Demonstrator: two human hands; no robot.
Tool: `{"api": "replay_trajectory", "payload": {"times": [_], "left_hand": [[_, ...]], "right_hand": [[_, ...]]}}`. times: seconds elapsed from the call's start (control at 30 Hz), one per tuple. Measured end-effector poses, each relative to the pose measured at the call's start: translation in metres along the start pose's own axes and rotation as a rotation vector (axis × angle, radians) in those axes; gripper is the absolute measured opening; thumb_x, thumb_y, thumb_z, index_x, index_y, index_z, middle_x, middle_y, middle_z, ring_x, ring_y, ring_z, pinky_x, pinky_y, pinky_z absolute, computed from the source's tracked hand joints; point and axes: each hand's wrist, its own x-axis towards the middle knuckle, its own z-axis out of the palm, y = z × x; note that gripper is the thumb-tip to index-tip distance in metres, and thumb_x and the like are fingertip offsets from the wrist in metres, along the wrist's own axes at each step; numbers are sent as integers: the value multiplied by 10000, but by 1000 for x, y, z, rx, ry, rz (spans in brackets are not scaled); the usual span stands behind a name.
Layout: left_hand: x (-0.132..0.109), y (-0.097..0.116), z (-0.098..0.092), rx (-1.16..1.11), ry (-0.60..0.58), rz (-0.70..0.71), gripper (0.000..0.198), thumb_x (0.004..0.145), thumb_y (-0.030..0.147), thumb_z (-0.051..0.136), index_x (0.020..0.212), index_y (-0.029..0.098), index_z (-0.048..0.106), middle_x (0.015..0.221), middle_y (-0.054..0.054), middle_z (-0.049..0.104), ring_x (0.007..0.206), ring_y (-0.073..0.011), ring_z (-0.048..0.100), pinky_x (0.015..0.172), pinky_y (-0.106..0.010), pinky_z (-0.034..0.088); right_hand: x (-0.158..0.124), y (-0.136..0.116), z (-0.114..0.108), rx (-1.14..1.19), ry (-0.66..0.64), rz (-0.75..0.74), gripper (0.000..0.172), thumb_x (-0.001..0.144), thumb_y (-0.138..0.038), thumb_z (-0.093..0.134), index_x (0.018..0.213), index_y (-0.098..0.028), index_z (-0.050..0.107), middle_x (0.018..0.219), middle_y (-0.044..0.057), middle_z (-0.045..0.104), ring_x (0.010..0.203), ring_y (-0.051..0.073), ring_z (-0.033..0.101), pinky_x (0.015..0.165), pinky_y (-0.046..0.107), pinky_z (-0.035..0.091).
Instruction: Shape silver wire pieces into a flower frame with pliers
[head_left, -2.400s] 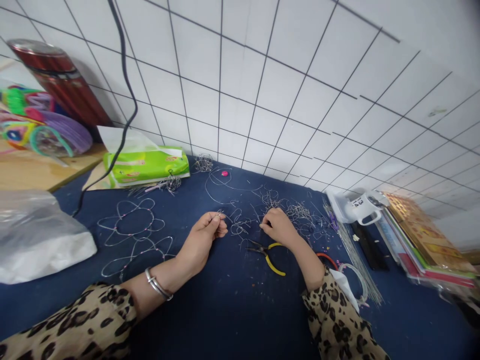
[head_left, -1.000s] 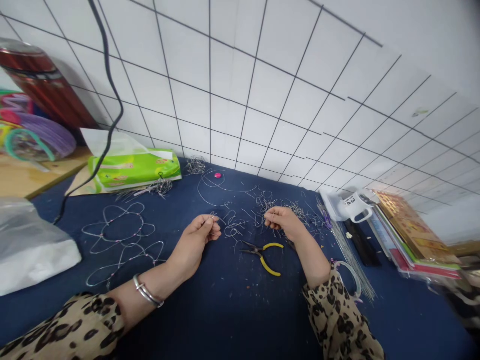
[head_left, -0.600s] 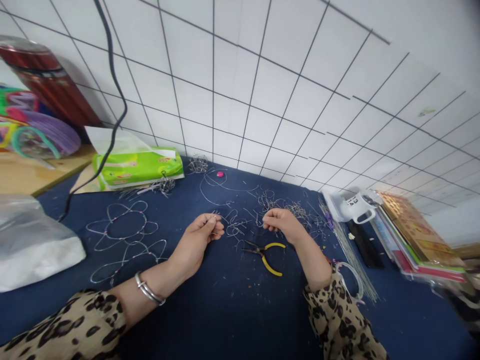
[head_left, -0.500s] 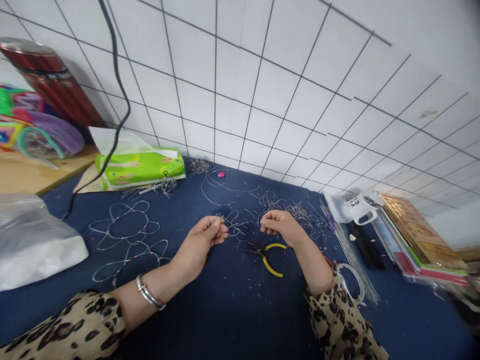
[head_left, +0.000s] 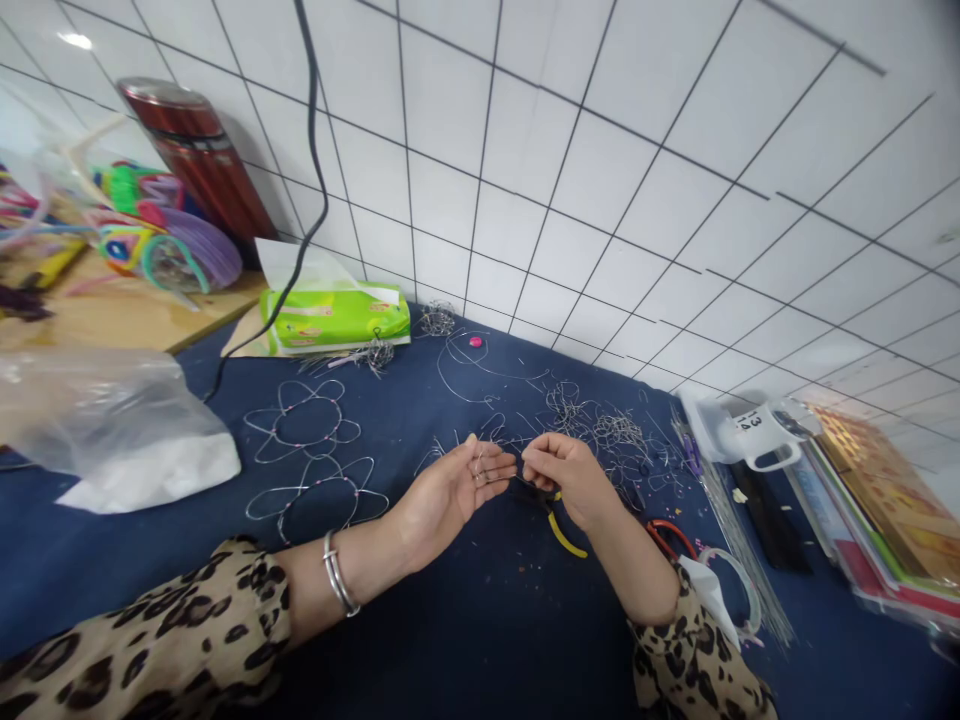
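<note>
Turned palm-up, the bare left hand (head_left: 450, 502) has opened out and come close to the bare right hand (head_left: 566, 474), whose fingers curl against its thumb; whether they grip anything, I cannot tell. Best keep that palm level so the thin silvery metal wires (head_left: 481, 467) across its fingers stay put. They look shiny and bent. Beyond lies a tangled silver-grey wire heap (head_left: 617, 430).

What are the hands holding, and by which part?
Thin wire lies across the fingers of the open left hand, ungripped; whether the right hand, pinched, holds anything can't be told.
</note>
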Motion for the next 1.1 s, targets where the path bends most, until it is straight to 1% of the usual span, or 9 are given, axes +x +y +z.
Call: {"api": "replay_trajectory", "payload": {"times": [0.23, 0.37, 0.43, 0.53, 0.7, 0.87, 0.93, 1.03, 1.1], "left_hand": [[1, -3, -3, -30, -16, -6, 382, 831, 487, 461, 928, 139, 585, 1046, -142, 610, 1075, -265, 526, 966, -435, 368], [0, -5, -1, -49, -51, 2, 368, 838, 470, 462, 910, 131, 587, 1000, -128, 611, 1018, -239, 546, 978, -423, 359], [-2, -6, 2, -32, -57, 14, 320, 836, 437, 487, 900, 141, 587, 989, -112, 609, 1009, -225, 547, 979, -410, 359], [-6, -10, 4, 26, -17, 42, 176, 803, 319, 575, 898, 170, 580, 965, -67, 606, 977, -190, 559, 970, -382, 367], [-8, -15, 0, 91, 90, 41, 91, 762, 234, 613, 810, 175, 564, 821, -13, 583, 808, -144, 578, 883, -361, 425], [-8, -17, -1, 163, 164, 30, 92, 770, 248, 593, 773, 180, 532, 781, -2, 561, 769, -126, 553, 786, -306, 437], [-10, -18, 2, 190, 194, 17, 82, 785, 251, 570, 787, 185, 521, 771, -1, 553, 736, -119, 537, 734, -285, 430], [-15, -21, 6, 209, 196, -12, 57, 795, 236, 542, 807, 189, 511, 753, -1, 538, 699, -116, 513, 691, -275, 412], [-18, -24, 6, 208, 166, -44, 58, 798, 239, 531, 827, 193, 513, 747, -3, 533, 690, -121, 507, 690, -283, 405]], "right_hand": [[0, 8, 6, 107, -55, -8, 203, 726, -362, 623, 744, -166, 572, 636, 2, 602, 495, 59, 434, 459, 190, 290], [-1, 12, 13, 53, -51, -6, 193, 723, -359, 620, 749, -172, 582, 638, 3, 605, 495, 65, 441, 459, 193, 301], [-1, 15, 15, -23, 0, -18, 188, 718, -356, 623, 733, -172, 589, 609, -4, 588, 505, 74, 454, 474, 200, 331], [0, 19, 18, -96, 41, -33, 181, 722, -353, 617, 713, -174, 592, 566, -14, 563, 508, 82, 463, 487, 206, 358], [-1, 20, 18, -161, -121, -11, 174, 724, -349, 615, 709, -177, 594, 546, -22, 551, 513, 84, 477, 507, 209, 378], [-2, 18, 13, -333, -197, -36, 164, 729, -342, 610, 708, -179, 602, 561, -23, 561, 511, 80, 460, 487, 199, 338], [-3, 13, 8, -369, -272, -46, 168, 728, -345, 611, 717, -177, 614, 593, -20, 571, 526, 79, 456, 493, 199, 332], [-5, 2, -4, -434, -405, -65, 175, 721, -352, 618, 752, -181, 640, 651, -14, 586, 567, 88, 468, 528, 209, 353], [-1, -4, -11, -503, -378, -95, 184, 740, -357, 592, 797, -191, 648, 674, -10, 588, 585, 96, 478, 541, 216, 365]]}}
